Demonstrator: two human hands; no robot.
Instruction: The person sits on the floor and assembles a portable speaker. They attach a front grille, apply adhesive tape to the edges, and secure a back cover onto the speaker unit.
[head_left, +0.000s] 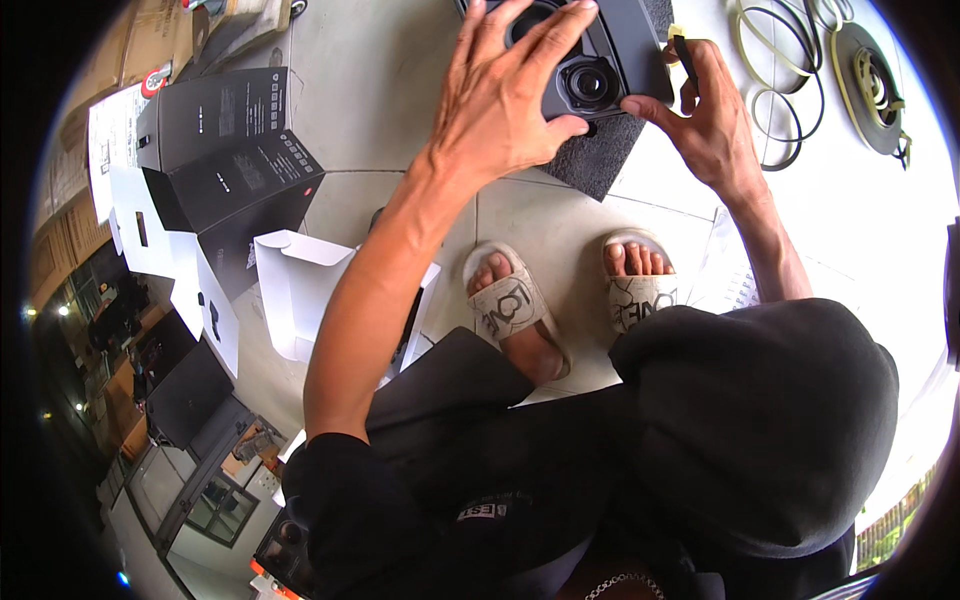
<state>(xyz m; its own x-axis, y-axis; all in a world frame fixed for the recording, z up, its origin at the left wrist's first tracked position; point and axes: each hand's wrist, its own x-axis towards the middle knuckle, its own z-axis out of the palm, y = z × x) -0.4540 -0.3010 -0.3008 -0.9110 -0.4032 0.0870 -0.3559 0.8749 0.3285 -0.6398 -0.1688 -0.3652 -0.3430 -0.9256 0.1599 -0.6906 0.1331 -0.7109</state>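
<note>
A black speaker panel (pixel 612 55) with a round driver lies on a dark grey mat (pixel 600 155) on the tiled floor at the top of the head view. My left hand (pixel 510 90) rests spread over the panel's left side, fingers apart, thumb under the driver. My right hand (pixel 705 115) touches the panel's right edge with the thumb and pinches a small dark tool with a yellow tip (pixel 681 45) between its fingers.
Open black and white cardboard boxes (pixel 225 160) lie on the floor to the left. Black and yellowish ring gaskets (pixel 785 95) and a round dark disc (pixel 868 90) sit at the top right. My sandalled feet (pixel 575 295) stand below the mat.
</note>
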